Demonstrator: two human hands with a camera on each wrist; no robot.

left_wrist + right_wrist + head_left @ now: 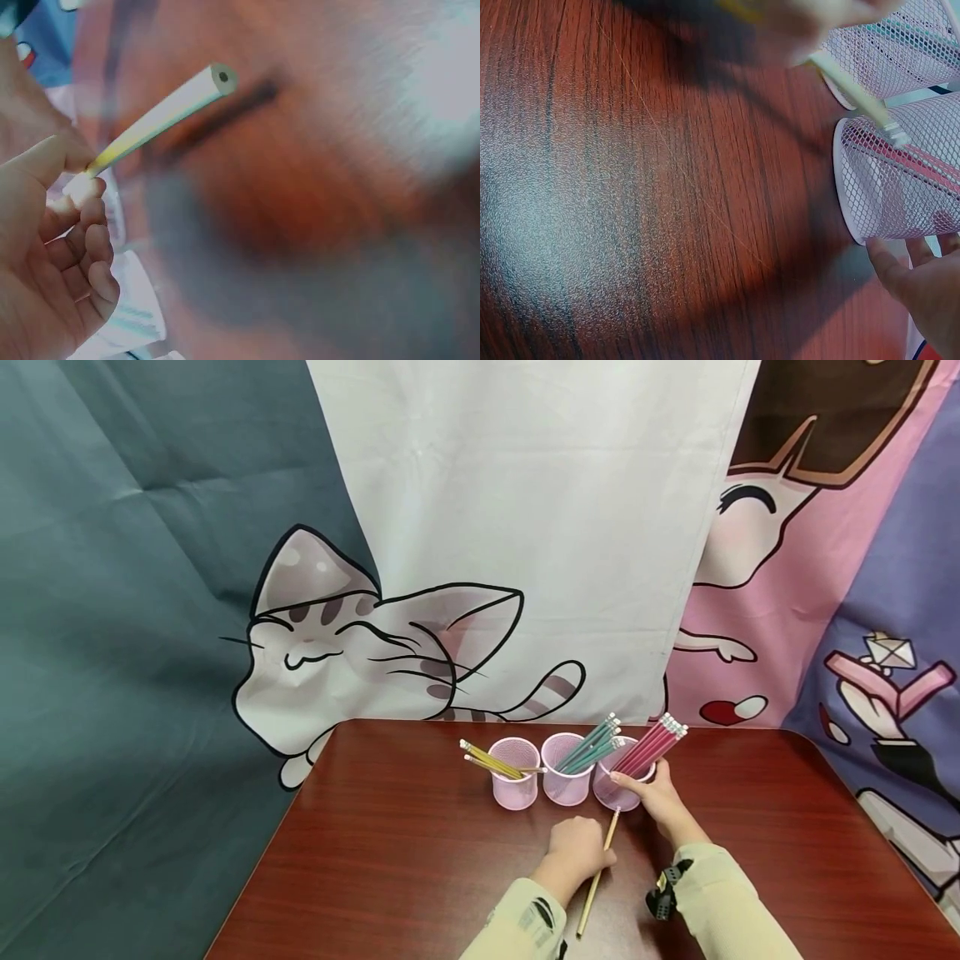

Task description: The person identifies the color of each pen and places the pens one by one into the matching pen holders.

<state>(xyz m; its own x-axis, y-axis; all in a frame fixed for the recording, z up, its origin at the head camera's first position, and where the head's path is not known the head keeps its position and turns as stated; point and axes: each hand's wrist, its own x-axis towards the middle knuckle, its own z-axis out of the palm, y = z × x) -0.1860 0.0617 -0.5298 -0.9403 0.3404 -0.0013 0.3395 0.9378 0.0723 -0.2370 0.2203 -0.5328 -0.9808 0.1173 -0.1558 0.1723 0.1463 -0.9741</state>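
My left hand (576,850) pinches a yellow pencil (592,897) between thumb and fingers. In the left wrist view the pencil's flat, unsharpened end (223,78) points away from the hand; its white eraser end (895,135) overlaps the right-hand cup in the right wrist view. That cup is pink mesh (611,793) and holds a bundle of dark pink pencils (651,747). My right hand (660,797) grips it from the right, thumb across its upper front, fingers (892,270) along its side.
Two more pink mesh cups stand in a row to the left: the middle cup (567,789) with teal pencils (592,750), the left cup (515,793) with several yellow pencils (491,760). All stand on a brown wooden table (390,843). A cartoon-printed cloth (525,527) hangs behind.
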